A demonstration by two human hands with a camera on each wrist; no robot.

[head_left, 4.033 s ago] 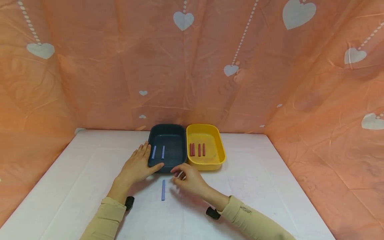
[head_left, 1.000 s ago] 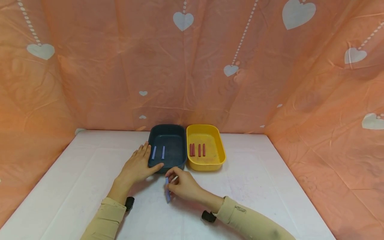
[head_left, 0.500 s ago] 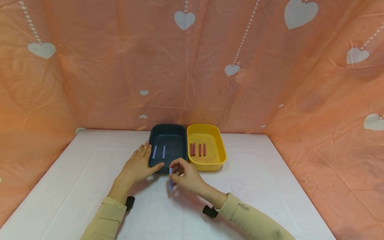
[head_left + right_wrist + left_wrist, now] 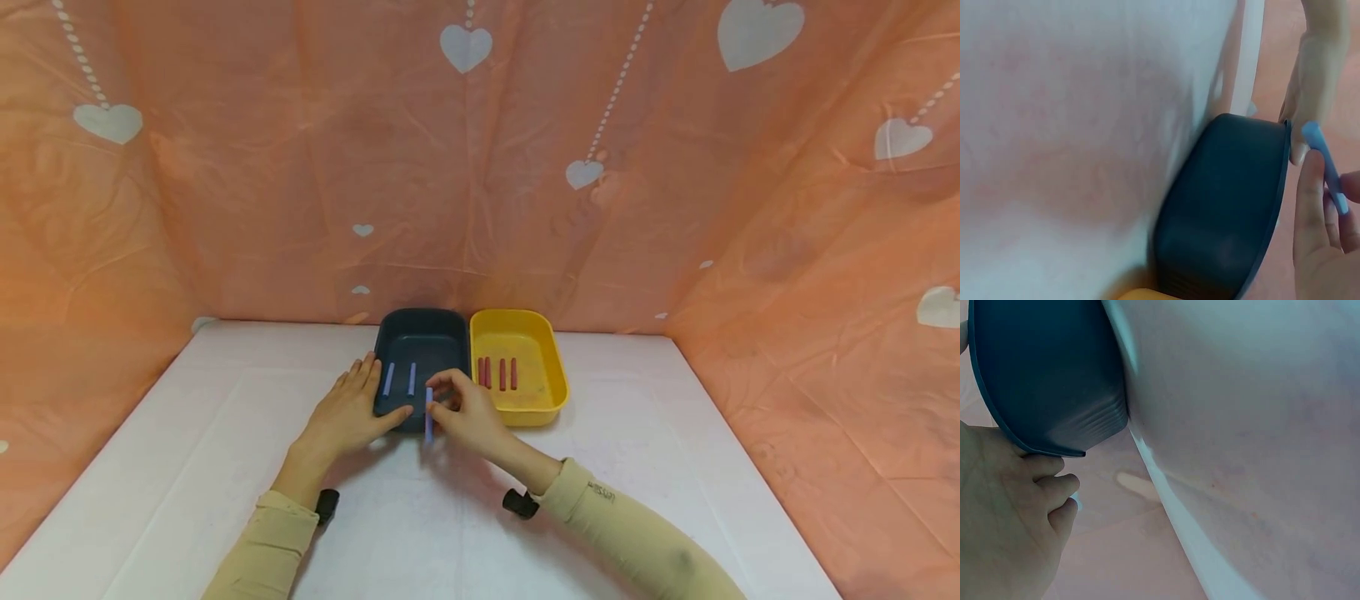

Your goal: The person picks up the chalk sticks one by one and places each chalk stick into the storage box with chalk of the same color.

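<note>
In the head view, my right hand (image 4: 472,417) pinches a blue-purple chalk stick (image 4: 429,415) over the front edge of a dark blue tray (image 4: 438,340). The right wrist view shows that chalk stick (image 4: 1324,164) between fingertips and thumb, just outside the tray wall (image 4: 1229,194). My left hand (image 4: 347,414) rests on the tray's front left corner, fingers along the left rim and thumb along the front rim. Inside the dark tray lie two more blue-purple chalk sticks, a left one (image 4: 387,379) and a right one (image 4: 412,379).
A yellow tray (image 4: 549,367) stands against the dark one's right side, with several red chalk sticks (image 4: 502,375) in it. Both trays are near the back edge of the white-covered table (image 4: 622,467). An orange curtain with white hearts (image 4: 467,48) hangs behind.
Four seconds ago the chalk stick lay on the table before the dark tray. My right hand has picked it up and moved it forward to the tray's front rim. The left hand stays put.
</note>
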